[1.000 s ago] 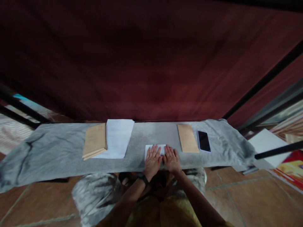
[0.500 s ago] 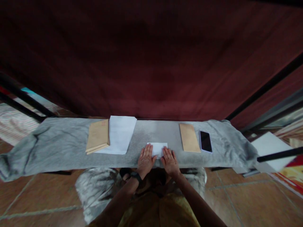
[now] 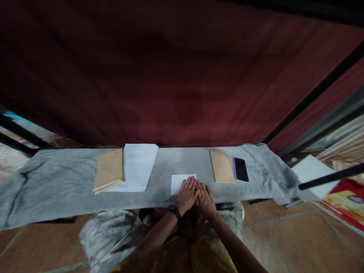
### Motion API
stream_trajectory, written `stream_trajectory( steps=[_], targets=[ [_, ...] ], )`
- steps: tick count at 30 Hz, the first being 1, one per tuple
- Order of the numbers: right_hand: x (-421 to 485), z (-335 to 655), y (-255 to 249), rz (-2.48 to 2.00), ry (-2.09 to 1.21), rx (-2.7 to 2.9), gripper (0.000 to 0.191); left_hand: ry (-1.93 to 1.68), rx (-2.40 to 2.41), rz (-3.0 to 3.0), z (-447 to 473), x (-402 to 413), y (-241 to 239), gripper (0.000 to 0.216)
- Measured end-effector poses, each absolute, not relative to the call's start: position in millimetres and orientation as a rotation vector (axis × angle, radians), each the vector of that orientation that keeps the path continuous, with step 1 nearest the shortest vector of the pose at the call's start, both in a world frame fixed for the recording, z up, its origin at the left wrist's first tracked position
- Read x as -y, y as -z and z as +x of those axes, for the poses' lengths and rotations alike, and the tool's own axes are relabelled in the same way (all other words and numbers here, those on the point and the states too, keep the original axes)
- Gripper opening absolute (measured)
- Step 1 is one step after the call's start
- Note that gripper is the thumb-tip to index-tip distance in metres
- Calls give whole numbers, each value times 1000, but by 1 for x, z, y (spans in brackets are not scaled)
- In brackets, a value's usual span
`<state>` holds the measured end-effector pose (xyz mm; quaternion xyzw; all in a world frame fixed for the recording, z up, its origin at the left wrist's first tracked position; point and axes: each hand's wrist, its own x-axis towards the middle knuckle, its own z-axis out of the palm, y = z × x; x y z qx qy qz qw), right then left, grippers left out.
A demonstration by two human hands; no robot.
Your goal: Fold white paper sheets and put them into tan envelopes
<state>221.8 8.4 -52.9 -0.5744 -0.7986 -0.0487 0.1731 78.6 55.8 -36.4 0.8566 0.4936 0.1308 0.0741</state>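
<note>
A small white sheet of paper [image 3: 176, 182], which looks folded, lies near the front edge of the grey cloth-covered bench. My left hand [image 3: 187, 194] rests flat on its right part, fingers stretched out and pointing away from me. Right beside it, my right hand [image 3: 205, 199] lies flat with its fingers extended, at the paper's right edge. The two hands touch or nearly touch. The paper's lower right part is hidden under them. A dark band [image 3: 174, 212] circles my left wrist.
On the left, several brown envelopes [image 3: 109, 168] overlap a stack of white paper [image 3: 139, 167]. To the right lie a single brown envelope [image 3: 222, 167] and a phone [image 3: 241, 169]. Behind the bench [image 3: 182, 161] hangs a dark red curtain [image 3: 182, 94]. Black bars [image 3: 313, 91] flank it.
My left hand has slid right across the paper to meet my right hand, uncovering the paper's left part. The whole view has shifted slightly.
</note>
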Motion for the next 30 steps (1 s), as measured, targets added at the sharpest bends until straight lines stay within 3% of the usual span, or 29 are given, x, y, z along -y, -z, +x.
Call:
stream_trajectory(
  steps=[14, 19, 24, 30],
  targets=[
    [-9, 223, 56, -1622, 125, 2204, 52, -445, -1757, 2571, 15, -67, 43, 59],
    [-8, 223, 56, -1611, 128, 2208, 54, -415, -1647, 2651, -18, -44, 44, 56],
    [-7, 224, 55, -1608, 118, 2226, 54, -138, -1545, 2631, -19, -45, 32, 47],
    [-5, 221, 53, -1611, 107, 2183, 51, -141, -1500, 2612, -10, -50, 18, 59]
  ],
)
